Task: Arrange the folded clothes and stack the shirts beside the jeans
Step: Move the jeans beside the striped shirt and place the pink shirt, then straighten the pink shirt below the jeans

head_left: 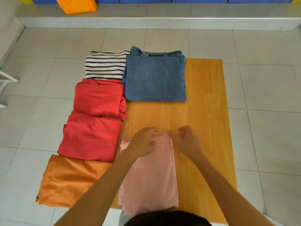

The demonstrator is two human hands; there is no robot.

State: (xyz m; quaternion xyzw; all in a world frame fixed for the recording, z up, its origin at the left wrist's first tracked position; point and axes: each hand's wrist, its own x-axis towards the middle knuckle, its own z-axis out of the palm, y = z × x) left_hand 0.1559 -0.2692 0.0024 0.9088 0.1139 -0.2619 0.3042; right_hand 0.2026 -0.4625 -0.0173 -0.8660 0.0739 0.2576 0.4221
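Note:
Folded blue jeans (154, 77) lie at the far end of a wooden table (203, 119). Down the left side runs a row of folded shirts: a striped one (105, 66), a red one (99, 97), a second red one (91, 136) and an orange one (70, 181). A folded pink shirt (149, 176) lies at the near edge in front of me. My left hand (143, 142) rests on its far left corner with fingers curled over the cloth. My right hand (185, 139) hovers at its far right corner, fingers bent and blurred.
The table stands on a grey tiled floor. A raised grey ledge (162, 15) runs along the far wall with a yellow-orange bag (76, 4) on it. A white metal frame (6, 82) sticks in at the left edge.

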